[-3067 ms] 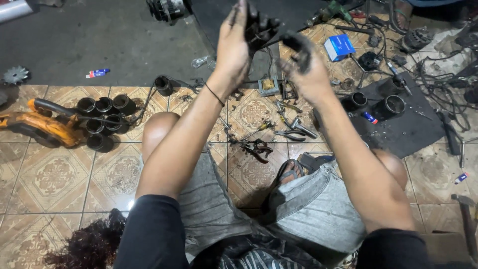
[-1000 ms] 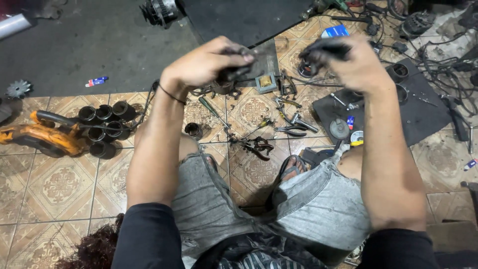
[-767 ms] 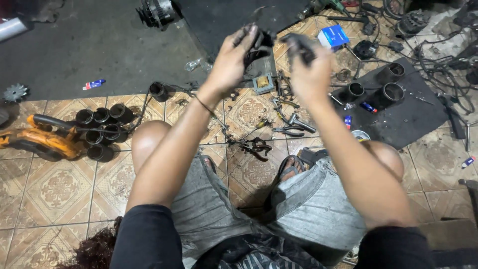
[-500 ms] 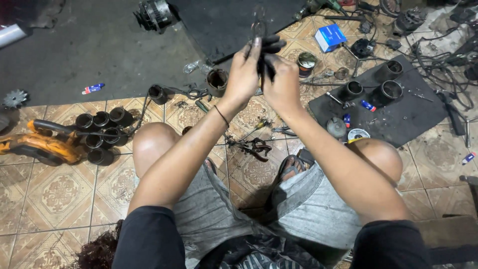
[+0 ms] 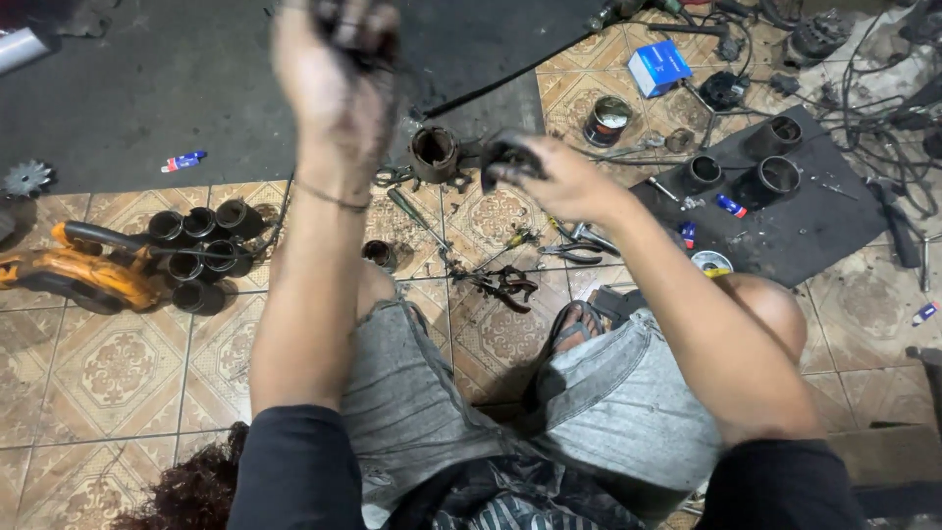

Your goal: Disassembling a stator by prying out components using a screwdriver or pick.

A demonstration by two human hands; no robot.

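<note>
My left hand (image 5: 339, 59) is raised high, blurred, its greasy fingers closed around a small dark part that I cannot make out. My right hand (image 5: 545, 175) is lower and to the right, fingers closed on a dark greasy piece (image 5: 502, 154). Below and between the hands a rusty metal cylinder (image 5: 434, 152) stands on the tiled floor (image 5: 108, 368). A screwdriver (image 5: 412, 211) and pliers (image 5: 574, 250) lie on the tiles near my knees.
A cluster of black cylinders (image 5: 201, 250) sits left beside an orange power tool (image 5: 78, 280). A black mat (image 5: 785, 211) on the right holds black cylinders (image 5: 775, 177). A blue box (image 5: 659, 67), a tin can (image 5: 606, 120) and tangled cables (image 5: 883, 79) lie beyond.
The hands were together on one dark part; now they have come apart. The left hand has risen toward the camera, the right has dropped to the right.
</note>
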